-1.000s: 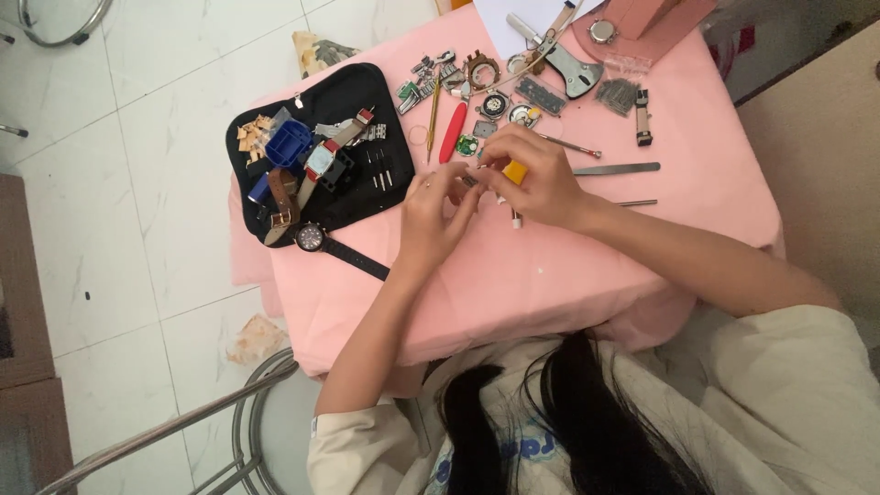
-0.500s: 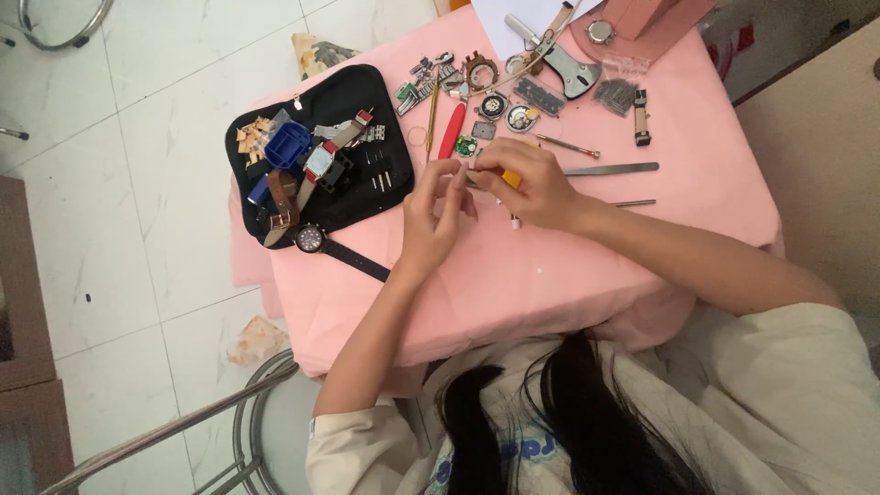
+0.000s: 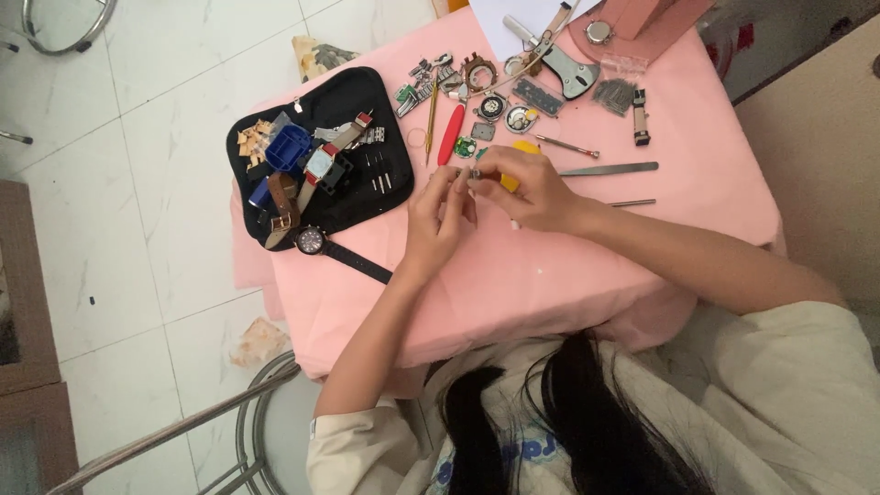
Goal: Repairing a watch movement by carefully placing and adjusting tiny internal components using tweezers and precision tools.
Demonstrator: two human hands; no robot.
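Note:
My left hand [image 3: 438,213] and my right hand [image 3: 524,188] meet over the middle of the pink-covered table [image 3: 568,266]. Between their fingertips is a small metal watch part [image 3: 471,177], too small to make out. My right hand also grips a yellow-handled tool [image 3: 515,163], mostly hidden by the fingers. A red-handled tool [image 3: 451,134] and a thin wooden stick [image 3: 431,123] lie just beyond my hands.
A black tool pouch [image 3: 344,156] at the left holds a blue case opener, straps and a square watch. A black-strap wristwatch [image 3: 321,246] lies at its near edge. Watch movements, tweezers [image 3: 609,169] and pins are scattered at the far side. A metal stool [image 3: 257,422] stands below left.
Both hands stay together at the same spot; the fingers have shifted slightly around the small part.

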